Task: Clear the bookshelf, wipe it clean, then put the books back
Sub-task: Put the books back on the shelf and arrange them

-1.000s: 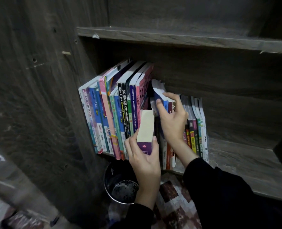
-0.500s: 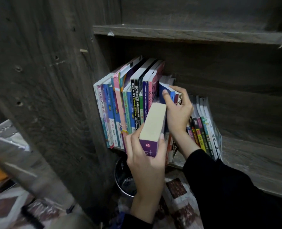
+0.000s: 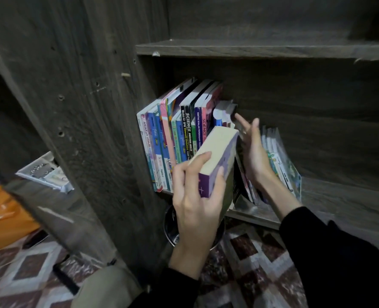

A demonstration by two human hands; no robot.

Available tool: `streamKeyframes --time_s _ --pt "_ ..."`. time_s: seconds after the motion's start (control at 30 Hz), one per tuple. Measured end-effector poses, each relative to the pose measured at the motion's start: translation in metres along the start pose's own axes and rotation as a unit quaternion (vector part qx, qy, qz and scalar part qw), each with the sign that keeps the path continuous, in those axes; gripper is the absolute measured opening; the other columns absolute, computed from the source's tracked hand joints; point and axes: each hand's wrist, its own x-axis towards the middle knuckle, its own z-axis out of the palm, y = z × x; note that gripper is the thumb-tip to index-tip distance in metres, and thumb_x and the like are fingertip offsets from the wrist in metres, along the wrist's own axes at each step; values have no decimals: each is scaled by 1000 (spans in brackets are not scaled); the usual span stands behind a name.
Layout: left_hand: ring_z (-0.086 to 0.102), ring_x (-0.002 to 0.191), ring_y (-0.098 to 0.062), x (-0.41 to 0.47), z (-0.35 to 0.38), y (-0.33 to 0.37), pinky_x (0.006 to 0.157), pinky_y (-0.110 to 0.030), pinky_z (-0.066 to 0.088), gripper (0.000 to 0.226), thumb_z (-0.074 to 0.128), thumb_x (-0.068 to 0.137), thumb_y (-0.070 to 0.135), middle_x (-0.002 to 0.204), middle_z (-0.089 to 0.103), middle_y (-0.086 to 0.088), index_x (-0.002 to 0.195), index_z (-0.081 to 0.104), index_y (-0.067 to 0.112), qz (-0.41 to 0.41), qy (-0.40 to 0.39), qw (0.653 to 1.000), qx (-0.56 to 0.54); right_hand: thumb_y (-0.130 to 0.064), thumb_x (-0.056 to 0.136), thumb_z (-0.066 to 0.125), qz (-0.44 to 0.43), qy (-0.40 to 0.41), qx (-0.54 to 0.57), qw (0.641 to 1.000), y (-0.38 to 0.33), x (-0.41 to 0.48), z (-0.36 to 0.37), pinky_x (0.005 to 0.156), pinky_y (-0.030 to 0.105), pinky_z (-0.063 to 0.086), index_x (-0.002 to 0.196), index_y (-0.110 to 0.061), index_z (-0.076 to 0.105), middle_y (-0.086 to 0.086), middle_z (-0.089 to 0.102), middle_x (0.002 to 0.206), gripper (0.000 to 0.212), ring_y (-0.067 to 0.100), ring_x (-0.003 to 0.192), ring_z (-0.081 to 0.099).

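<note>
A thick purple-spined book (image 3: 217,154) with cream page edges is gripped at its near end by my left hand (image 3: 197,196), its far end poking in between the shelved books. A leaning row of colourful textbooks (image 3: 175,138) stands at the left of the dark wooden shelf (image 3: 344,194). My right hand (image 3: 254,154) is spread flat against a thin group of books (image 3: 279,161), holding them to the right so a gap stays beside the purple book.
An upper shelf board (image 3: 261,48) runs above the books. The bookcase side panel (image 3: 90,107) rises on the left. A dark round metal pot (image 3: 173,227) sits on the patterned floor (image 3: 246,263) below. An orange bag (image 3: 4,218) lies far left.
My left hand has drawn the purple book out and tilted it rightward. My right hand let go of the book tops and flattened against the right-hand books. The view shifted left.
</note>
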Motion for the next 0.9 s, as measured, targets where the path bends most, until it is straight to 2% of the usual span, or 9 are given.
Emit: streamKeyframes --time_s 0.1,0.2,0.3,0.4,0.5,0.6,0.67,0.77,0.9 --pt "52 95 -5 8 -4 18 88 -13 42 26 71 82 5 97 54 -9 106 61 4 13 6 1000 -25 -76 85 29 6 18 9 1000 8 -24 -15 112 48 32 137 -44 45 -4 56 137 63 13 129 48" --pt "54 92 -5 16 -1 37 86 -17 44 27 70 83 11 97 56 -4 108 59 15 31 12 999 -42 -70 88 34 -5 84 13 996 10 -56 -36 108 46 38 132 -39 51 -3 67 120 56 15 120 56" --pt "52 87 -1 18 20 59 82 -13 43 28 70 84 15 99 57 -2 109 57 20 15 18 997 -68 -74 81 44 26 96 10 995 17 -90 -63 101 38 45 133 -36 49 -2 59 131 65 13 118 57" --pt "49 96 11 9 61 81 84 -6 39 25 70 83 11 100 57 -6 106 59 7 -12 2 994 -106 -42 93 51 47 166 35 984 25 -110 -93 83 17 51 138 -27 43 -5 58 126 47 6 107 59" --pt "43 98 17 -9 118 87 86 -2 32 25 71 83 7 102 57 -7 104 59 3 -65 -37 989 -130 -26 98 49 66 270 18 960 39 -106 -128 72 14 49 141 -21 39 8 60 116 44 6 91 60" --pt "42 97 15 -28 175 79 86 0 30 24 68 86 8 108 53 -6 107 57 6 -126 -81 978 -143 -38 100 42 102 282 -9 954 65 -74 -160 101 22 33 146 -16 35 7 44 144 51 18 128 45" --pt "42 96 15 -38 207 71 84 0 29 22 66 88 10 110 49 -2 107 56 7 -150 -101 973 -143 -59 97 29 131 250 -43 958 85 -44 -173 116 33 19 148 -15 33 2 33 153 68 19 140 30" --pt "42 96 16 -48 243 53 83 0 31 19 62 92 13 111 44 3 108 54 8 -158 -121 971 -133 -88 71 16 149 217 -94 960 128 -2 -190 118 51 9 148 -19 34 3 33 154 105 23 144 26" --pt "45 106 -3 -61 266 28 96 -23 42 27 56 96 21 118 43 -4 117 49 6 -158 -158 968 -109 -96 67 13 176 185 -82 963 175 10 -209 119 49 8 144 -44 33 -12 32 154 96 12 145 21"
